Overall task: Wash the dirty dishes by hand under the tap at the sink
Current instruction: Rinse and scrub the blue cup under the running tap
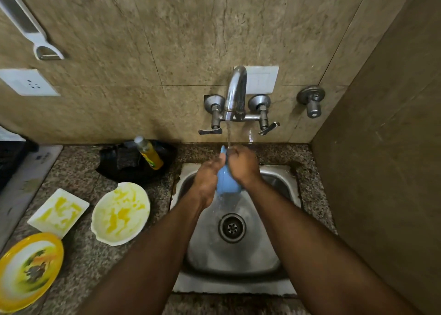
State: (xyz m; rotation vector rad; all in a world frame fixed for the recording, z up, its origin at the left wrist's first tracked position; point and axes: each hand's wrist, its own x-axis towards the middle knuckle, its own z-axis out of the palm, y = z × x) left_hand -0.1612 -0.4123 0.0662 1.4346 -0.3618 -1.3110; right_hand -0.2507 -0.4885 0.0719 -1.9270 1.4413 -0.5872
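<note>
Together, left hand (pixel 207 179) and right hand (pixel 243 165) grip blue cup (pixel 225 182) under tap (pixel 235 92)

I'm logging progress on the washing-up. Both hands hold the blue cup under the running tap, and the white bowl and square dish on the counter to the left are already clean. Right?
Not quite. Both hands, left and right, do hold the blue cup under the running tap, but the head view shows the white bowl and square dish smeared with yellow residue.

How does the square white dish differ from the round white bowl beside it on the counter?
The square white dish is flat, shallow and straight-edged; the round white bowl is deeper, with a curved rim. The dish looks smaller than the bowl. The dish lies nearer the counter's left side, the bowl nearer the sink. Both are white, smeared with yellow residue, and unwashed.
</note>
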